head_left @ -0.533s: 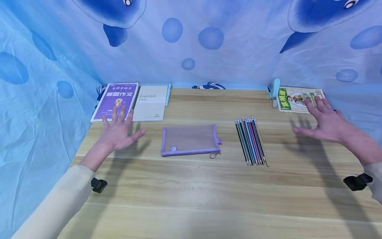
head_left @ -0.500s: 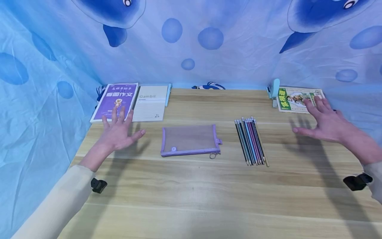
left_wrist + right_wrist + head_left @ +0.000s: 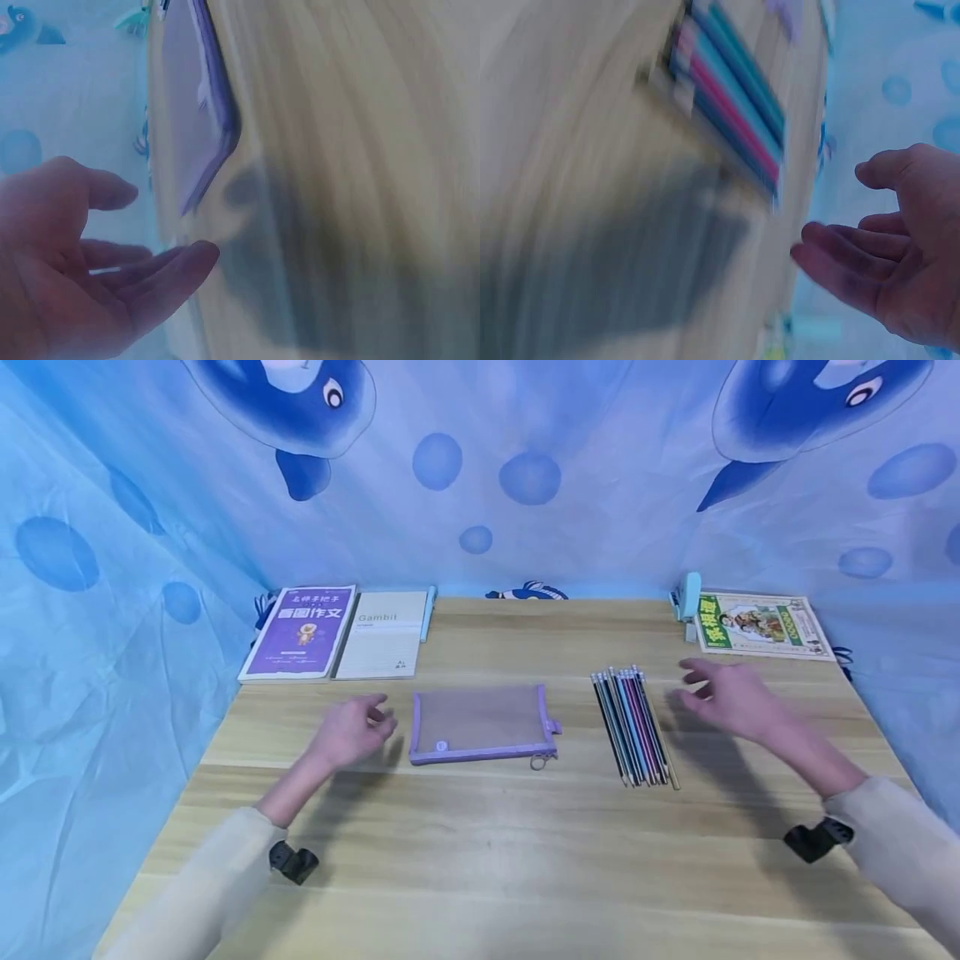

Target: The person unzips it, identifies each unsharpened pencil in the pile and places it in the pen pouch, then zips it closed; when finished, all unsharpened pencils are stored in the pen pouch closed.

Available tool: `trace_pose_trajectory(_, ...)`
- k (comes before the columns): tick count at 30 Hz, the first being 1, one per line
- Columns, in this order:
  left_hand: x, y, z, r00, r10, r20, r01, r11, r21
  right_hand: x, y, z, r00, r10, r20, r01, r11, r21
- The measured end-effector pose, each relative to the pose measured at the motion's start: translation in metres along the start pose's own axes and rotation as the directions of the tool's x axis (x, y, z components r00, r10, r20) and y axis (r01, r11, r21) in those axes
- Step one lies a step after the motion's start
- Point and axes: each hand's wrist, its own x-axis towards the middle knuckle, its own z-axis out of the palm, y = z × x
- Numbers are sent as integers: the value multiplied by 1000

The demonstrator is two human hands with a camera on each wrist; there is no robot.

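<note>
Purple trim frames a flat, rectangular pouch of greyish mesh, which lies mid-table with its long axis running left to right and a metal ring at its near right corner. To its right, well apart, lies a row of slim, multicoloured pencils, long axis near to far with a slight slant, points toward the near side.

The left hand is the nearer one to the pouch: its fingertips hang just beside the short left edge, so the pouch lies to their right. The right hand is nearer to the pencils, which lie to the left of its fingertips — crosswise to its reach. On both hands the fingers are loosely bent, thumb parted from them, with nothing between; neither touches pouch or pencils.

Farther out on the pale wood-grain table, a purple-covered book and a cream notebook lie far left; a green-and-white illustrated booklet lies far right, a light-blue gadget beside it — too small to identify. Blue whale-printed cloth hangs behind.
</note>
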Motion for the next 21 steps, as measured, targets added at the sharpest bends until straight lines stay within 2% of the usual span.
trace_pose_trajectory(4,2,3,16,997,-72,26,74,990,-121,14,-30,31,998,-11,54,-1,977,214)
trace_pose_trajectory(8,6,11,26,996,-86,34,90,980,-176,31,-56,59,987,23,161,-79,932,355)
trace_pose_trajectory(15,10,20,39,994,-104,31,108,978,-179,62,-91,93,935,108,338,-234,903,360)
trace_pose_trajectory(18,11,22,44,994,-103,22,106,981,-165,71,-99,100,916,135,378,-293,868,401)
trace_pose_trajectory(21,11,25,47,995,-103,-1,102,984,-144,77,-104,104,909,133,395,-320,830,456)
